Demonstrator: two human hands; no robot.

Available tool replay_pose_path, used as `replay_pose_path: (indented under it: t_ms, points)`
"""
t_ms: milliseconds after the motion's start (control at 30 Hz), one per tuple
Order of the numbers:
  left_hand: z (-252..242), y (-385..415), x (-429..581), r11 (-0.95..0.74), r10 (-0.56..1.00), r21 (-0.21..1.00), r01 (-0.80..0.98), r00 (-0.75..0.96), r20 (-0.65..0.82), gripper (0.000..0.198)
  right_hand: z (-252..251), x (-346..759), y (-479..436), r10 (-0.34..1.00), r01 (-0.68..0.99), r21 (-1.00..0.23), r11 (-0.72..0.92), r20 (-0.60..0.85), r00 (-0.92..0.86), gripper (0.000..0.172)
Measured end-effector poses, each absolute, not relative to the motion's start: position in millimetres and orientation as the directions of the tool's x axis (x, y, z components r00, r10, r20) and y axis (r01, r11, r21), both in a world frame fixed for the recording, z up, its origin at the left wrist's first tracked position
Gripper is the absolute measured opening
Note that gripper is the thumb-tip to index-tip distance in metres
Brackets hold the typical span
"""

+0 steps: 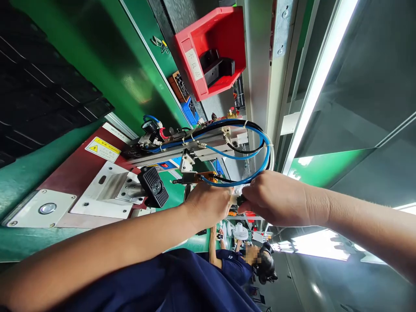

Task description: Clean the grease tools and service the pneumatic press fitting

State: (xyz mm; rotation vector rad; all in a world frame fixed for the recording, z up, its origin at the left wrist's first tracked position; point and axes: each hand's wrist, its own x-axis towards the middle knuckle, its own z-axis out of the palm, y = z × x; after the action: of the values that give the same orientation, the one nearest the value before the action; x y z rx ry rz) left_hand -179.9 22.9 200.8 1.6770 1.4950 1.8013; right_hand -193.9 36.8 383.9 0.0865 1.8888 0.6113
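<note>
The view is turned on its side, with the ceiling lights at the right. My left hand (pixel 209 200) is closed, its fingers curled around something mostly hidden, with a whitish bit at the fingertips. My right hand (pixel 276 197) meets it fingertip to fingertip, pinching a small dark piece (pixel 241 200) that I cannot make out. A loop of blue air tubing (pixel 256 171) passes just by both hands. Beside the left hand is a black and orange tool-like part (pixel 191 178). It sits near the metal column (pixel 175 152) of a pneumatic bench fixture.
The fixture's dark red base (pixel 65 173) carries a metal push button (pixel 47 208) and a black ribbed block (pixel 152 187). A red bin (pixel 185 43) holds black parts (pixel 214 67). Pliers (pixel 159 43) lie on the green bench (pixel 136 82). A co-worker (pixel 238 264) sits nearby.
</note>
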Motion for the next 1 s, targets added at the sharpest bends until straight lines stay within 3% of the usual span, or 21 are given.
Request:
replay_pose_path:
  t_ms: [267,567,867,1000]
  points:
    - [202,25,-181,-0.436,0.769,0.804,0.405,-0.296,0.567,0.022,386,-195,39,0.414,-0.039,0.467,0.883,-0.816,-0.403,0.029]
    - [202,25,-182,-0.458,0.754,0.800,0.389,-0.307,0.581,0.024,383,-172,38,0.321,-0.240,0.531,0.813,-0.752,-0.576,0.041]
    - [200,25,-177,-0.321,0.810,0.846,0.426,-0.339,0.479,0.024,380,-171,36,0.400,-0.220,0.594,0.774,-0.727,-0.558,0.040]
    - [201,27,-177,-0.303,0.781,0.797,0.522,-0.343,0.522,0.026,379,-170,35,0.342,-0.242,0.584,0.774,-0.709,-0.616,0.040]
